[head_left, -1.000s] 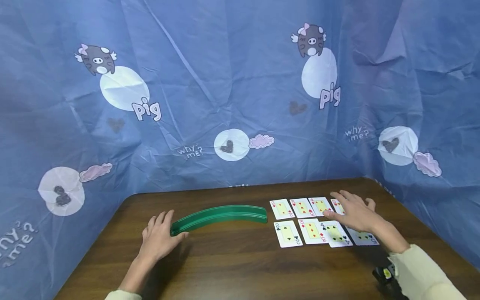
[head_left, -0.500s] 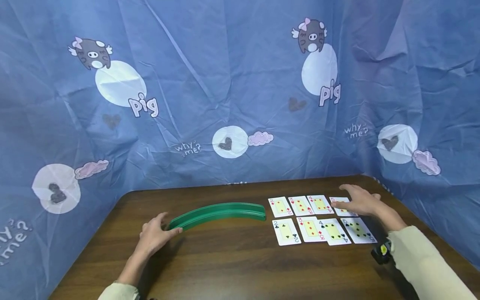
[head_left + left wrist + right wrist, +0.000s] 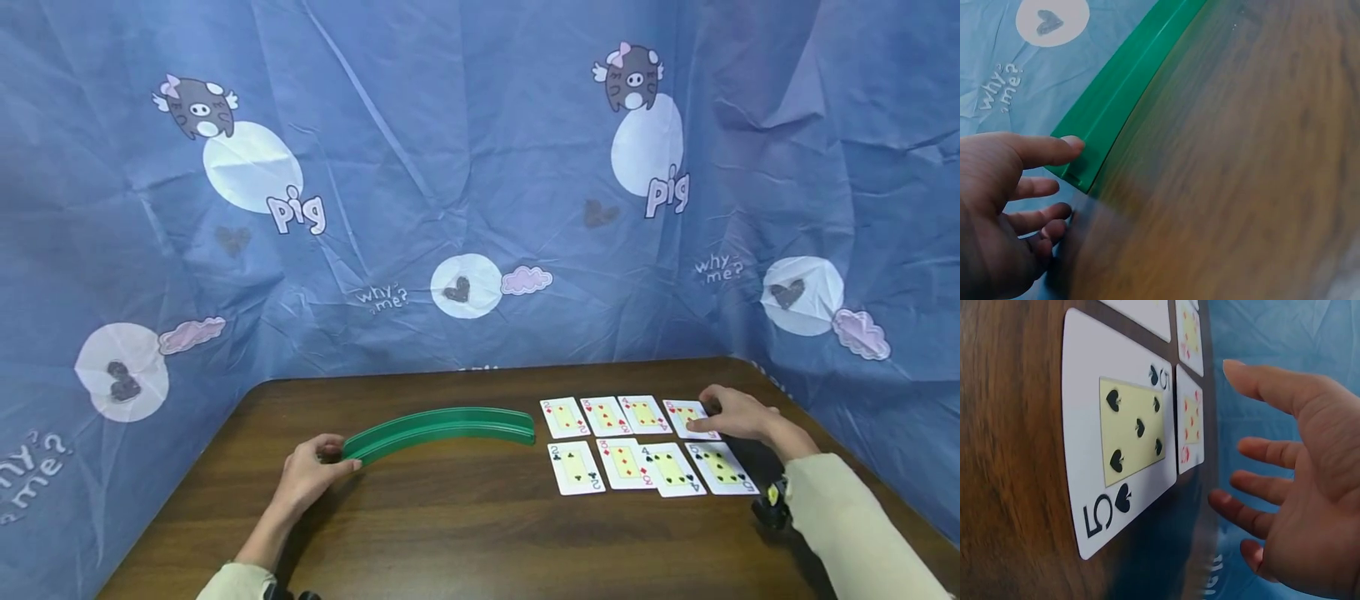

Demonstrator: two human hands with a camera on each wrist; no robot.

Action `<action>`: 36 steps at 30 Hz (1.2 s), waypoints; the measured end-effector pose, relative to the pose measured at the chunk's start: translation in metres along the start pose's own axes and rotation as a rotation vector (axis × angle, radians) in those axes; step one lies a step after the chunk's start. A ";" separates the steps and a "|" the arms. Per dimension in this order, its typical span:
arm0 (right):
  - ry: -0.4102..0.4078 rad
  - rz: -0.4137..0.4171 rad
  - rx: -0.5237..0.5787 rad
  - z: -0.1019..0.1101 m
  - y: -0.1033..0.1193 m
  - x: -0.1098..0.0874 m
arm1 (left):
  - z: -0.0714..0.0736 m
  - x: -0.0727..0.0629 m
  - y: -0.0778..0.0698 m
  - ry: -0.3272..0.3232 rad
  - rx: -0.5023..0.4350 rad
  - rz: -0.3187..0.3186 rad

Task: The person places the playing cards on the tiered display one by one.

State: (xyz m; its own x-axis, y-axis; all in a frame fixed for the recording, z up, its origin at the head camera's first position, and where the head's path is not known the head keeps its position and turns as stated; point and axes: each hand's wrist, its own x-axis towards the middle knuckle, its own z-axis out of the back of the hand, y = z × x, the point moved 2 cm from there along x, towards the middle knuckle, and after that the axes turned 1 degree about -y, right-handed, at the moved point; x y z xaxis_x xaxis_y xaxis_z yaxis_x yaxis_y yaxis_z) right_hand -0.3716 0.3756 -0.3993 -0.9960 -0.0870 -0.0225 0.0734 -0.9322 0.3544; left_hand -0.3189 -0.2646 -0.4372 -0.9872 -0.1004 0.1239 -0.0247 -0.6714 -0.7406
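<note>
At the left end of a curved green card holder (image 3: 442, 423), my left hand (image 3: 306, 477) pinches that end, thumb along the front and bent fingers around the back. In the left wrist view, the thumb overlaps the holder's end (image 3: 1094, 140) and the other fingers curl just past it. My right hand (image 3: 742, 418) is at a red five playing card (image 3: 678, 412) in the back row, its thumb over the card's right side. The right wrist view shows that hand (image 3: 1310, 481) with fingers loosely spread beside the red five and the five of spades (image 3: 1138, 428).
Two rows of face-up playing cards lie on the right of the brown wooden table (image 3: 450, 542). They include a two of clubs (image 3: 576, 468), a red three (image 3: 626, 465) and a four of spades (image 3: 675, 471). A blue patterned cloth (image 3: 390, 208) hangs behind.
My left hand's fingers have closed in around the holder's end. My right hand has moved right and come down to the red five, uncovering the five of spades.
</note>
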 end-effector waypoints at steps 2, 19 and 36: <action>0.010 0.008 0.018 -0.003 -0.002 0.002 | -0.002 0.001 0.002 -0.004 -0.010 0.002; 0.089 0.008 0.150 -0.016 -0.015 0.017 | -0.014 0.005 0.003 -0.053 0.004 -0.013; 0.072 0.013 0.047 -0.016 -0.008 0.027 | -0.013 0.005 0.004 -0.070 0.037 -0.034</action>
State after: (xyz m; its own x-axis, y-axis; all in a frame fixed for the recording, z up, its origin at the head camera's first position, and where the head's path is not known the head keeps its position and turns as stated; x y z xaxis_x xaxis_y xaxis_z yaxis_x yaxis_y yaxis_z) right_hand -0.3987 0.3751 -0.4182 -0.9885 -0.1255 -0.0846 0.0819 -0.9136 0.3983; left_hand -0.3258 -0.2579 -0.4479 -0.9725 -0.1274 0.1950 -0.0504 -0.7022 -0.7102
